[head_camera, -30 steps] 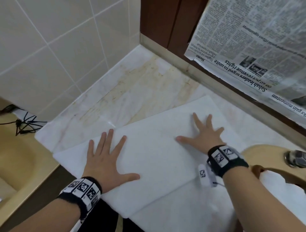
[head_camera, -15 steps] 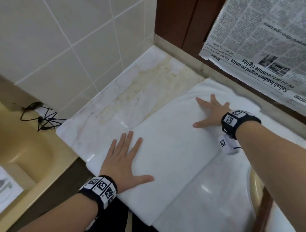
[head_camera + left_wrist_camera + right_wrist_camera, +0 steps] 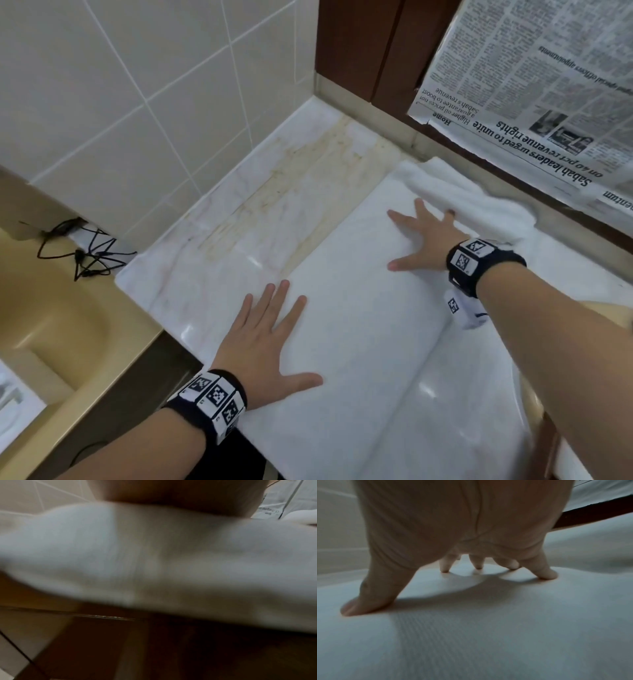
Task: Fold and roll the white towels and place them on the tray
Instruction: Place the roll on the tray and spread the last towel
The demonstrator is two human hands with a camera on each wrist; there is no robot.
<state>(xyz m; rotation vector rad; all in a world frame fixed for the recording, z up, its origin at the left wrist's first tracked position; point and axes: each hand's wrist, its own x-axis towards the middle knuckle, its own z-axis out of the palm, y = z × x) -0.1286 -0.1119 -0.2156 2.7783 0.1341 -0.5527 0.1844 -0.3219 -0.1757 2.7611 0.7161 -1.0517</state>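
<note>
Left hand [image 3: 263,346] flat on towel [image 3: 359,342], fingers spread wide, near edge | towel laid out across counter [image 3: 239,212], far end bunched below newspaper [image 3: 534,92] | right hand [image 3: 424,240] pressing towel's far part, fingers [image 3: 546,572] splayed wide

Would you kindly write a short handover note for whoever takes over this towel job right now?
Left hand: flat, fingers spread, pressing the near end of the white towel.
Right hand: open, fingertips pressing the far end.
The towel lies folded into a long strip on the marble counter; its far end is bunched by the wall.
Done: folding.
Left: smooth, roll, place on the tray, which is not in view.
</note>
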